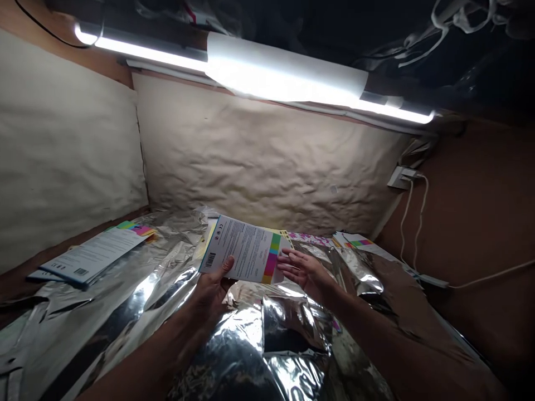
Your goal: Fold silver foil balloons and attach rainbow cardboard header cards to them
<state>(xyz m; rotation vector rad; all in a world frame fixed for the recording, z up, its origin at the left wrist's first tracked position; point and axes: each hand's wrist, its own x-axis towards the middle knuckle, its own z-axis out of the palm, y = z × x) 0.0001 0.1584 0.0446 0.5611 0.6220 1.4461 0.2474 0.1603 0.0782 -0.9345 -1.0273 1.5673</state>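
My left hand (215,283) grips a flat printed pack (240,250) by its lower left part, with the thumb lying across the face. White with small print, the pack carries a barcode at the left and a multicoloured stripe near its right end. My right hand (304,271) is at that right end, fingers stretched out and slightly apart. Whether its fingertips touch the pack, I cannot tell. Beneath both hands spreads crinkled silver film (234,340), with a shiny silver pouch (292,326) on it. Something yellow-edged shows behind the pack.
Similar printed packs (98,253) lie stacked at the left. More printed pieces (355,240) lie at the back right. A lit tube lamp (159,54) with a white sheet hangs above. White cables (403,223) run from a wall socket (403,177) to a power strip (432,280).
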